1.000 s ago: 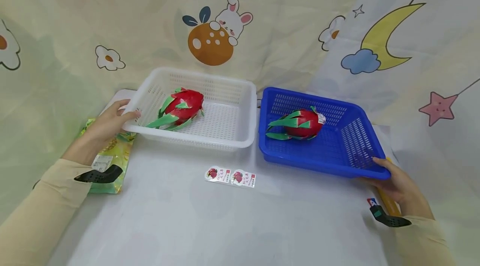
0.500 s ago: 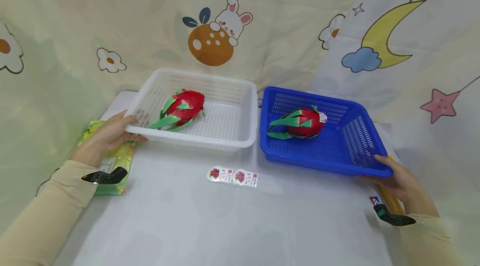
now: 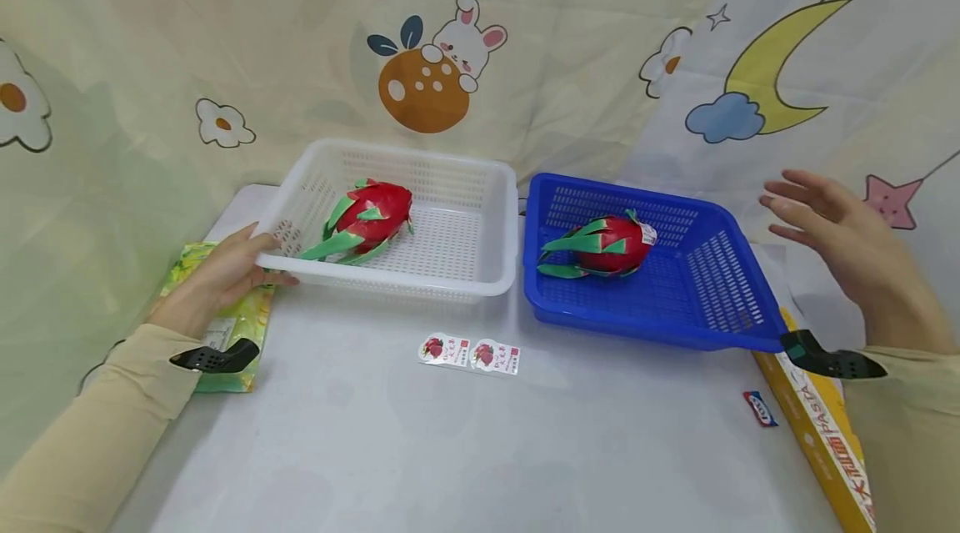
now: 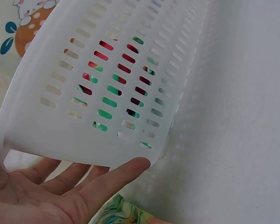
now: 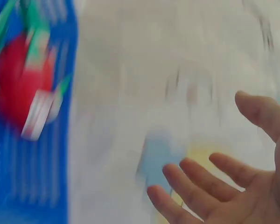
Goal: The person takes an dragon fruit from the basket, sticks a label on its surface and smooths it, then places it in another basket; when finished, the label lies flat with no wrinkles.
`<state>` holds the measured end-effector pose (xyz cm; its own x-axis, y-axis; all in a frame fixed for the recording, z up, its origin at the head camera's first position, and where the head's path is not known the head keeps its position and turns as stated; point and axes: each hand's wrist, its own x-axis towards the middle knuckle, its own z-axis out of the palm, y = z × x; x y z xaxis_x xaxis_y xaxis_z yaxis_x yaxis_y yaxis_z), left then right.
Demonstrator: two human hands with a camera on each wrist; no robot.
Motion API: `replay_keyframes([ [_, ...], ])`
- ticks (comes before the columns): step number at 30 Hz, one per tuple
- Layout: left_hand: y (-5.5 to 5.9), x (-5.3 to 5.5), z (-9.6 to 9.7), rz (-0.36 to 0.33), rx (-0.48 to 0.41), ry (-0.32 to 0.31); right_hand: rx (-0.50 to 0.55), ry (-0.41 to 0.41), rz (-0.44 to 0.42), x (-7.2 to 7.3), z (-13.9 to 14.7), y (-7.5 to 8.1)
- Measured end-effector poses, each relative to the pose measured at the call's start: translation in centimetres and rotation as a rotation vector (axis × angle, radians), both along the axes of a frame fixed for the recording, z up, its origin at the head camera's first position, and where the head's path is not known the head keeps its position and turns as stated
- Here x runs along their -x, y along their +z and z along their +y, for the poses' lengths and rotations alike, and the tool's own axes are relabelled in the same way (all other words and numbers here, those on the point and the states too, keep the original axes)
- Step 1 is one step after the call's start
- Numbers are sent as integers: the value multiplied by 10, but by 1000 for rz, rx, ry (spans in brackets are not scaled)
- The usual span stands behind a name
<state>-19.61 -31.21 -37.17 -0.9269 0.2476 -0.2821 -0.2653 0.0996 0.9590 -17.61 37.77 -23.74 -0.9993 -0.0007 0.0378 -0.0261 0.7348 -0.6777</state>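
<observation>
At the left front corner of a white plastic basket, my left hand grips the rim, thumb above and fingers underneath. A dragon fruit lies in that basket, and its red and green show through the slots in the left wrist view. To the right stands a blue plastic basket with a second dragon fruit bearing a white label. My right hand is in the air beyond the blue basket's right side, fingers spread and holding nothing. The right wrist view is blurred.
Two dragon fruit stickers lie on the white table before the baskets. A green and yellow bag is under my left hand. At right are a yellow pasta box and a small red-blue packet.
My right hand has let go of the blue basket's corner and risen to the right, uncovering the pasta box. The left hand has slid slightly down at the white basket's corner.
</observation>
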Motion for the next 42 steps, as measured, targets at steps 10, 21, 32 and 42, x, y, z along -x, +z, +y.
replay_keyframes([
  [10,0,-2,-1,17,-9,13,-206,696,-200,86,-220,26],
  [21,1,-3,1,16,-9,44,-265,824,-400,160,-366,-37],
  [32,-4,-2,3,3,-33,69,-73,814,-539,180,-413,-93],
  [42,-5,-2,5,19,6,87,-66,842,-495,182,-424,-103],
])
